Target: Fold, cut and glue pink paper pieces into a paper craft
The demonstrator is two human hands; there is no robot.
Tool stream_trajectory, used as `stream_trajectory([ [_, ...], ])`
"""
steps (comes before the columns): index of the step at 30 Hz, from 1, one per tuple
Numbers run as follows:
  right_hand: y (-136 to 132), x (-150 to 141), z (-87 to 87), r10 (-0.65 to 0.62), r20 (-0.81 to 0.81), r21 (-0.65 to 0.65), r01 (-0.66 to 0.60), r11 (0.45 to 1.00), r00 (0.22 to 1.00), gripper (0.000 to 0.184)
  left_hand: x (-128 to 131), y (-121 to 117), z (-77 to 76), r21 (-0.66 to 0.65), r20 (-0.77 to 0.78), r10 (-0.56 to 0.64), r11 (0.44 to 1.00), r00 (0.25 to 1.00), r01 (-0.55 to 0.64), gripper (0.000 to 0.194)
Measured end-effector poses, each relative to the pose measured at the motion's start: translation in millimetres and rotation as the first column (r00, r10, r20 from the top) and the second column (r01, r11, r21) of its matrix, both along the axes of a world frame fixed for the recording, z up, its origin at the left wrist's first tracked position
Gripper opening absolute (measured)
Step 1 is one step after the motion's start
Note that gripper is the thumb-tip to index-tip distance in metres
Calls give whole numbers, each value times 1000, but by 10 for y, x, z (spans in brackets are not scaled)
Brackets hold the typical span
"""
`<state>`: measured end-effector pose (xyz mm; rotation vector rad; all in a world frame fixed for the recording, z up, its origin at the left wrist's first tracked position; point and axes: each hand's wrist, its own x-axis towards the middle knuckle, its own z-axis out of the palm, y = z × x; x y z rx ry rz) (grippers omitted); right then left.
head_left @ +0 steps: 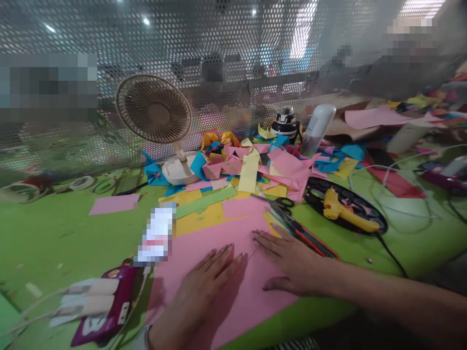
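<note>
A large sheet of pink paper (241, 311) lies flat before me on the green tabletop. My left hand (209, 279) rests on its middle, fingers stretched out and close together. To the right, my right hand (288, 260) lies flat on the same sheet, thumb held apart from the fingers. A short thin line shows on the paper between the fingertips; I cannot tell whether it is a crease or a mark. Just beyond the right hand are dark-handled scissors (282, 204) and a long black and red tool (310, 236) whose kind is unclear.
A phone (155, 236) lies left of the sheet, above a purple power strip (105, 311) with plugged-in chargers. Behind are a fan (158, 114), coloured paper scraps (248, 172) and a bottle (284, 126). A yellow glue gun (346, 214) sits on a black tray (317, 197). Cables cross the right side.
</note>
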<state>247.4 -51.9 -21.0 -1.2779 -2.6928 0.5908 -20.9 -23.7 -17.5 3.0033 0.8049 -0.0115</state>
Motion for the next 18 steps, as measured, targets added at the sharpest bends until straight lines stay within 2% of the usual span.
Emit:
stream_trajectory([
  [5,-5,87,8,-43,41,30,41,999,998,81,5,-52,55,30,-15,8,1000,1000,-7,84],
  [9,-31,62,35,-47,47,52,44,998,998,80,39,-32,98,49,9,-32,998,999,32,70],
  [14,-56,60,33,-53,47,92,48,995,998,78,317,10,236,9,31,33,999,999,-33,49],
  [18,-59,63,8,-49,23,135,46,990,999,77,542,6,231,21,26,17,1000,1000,-17,39],
])
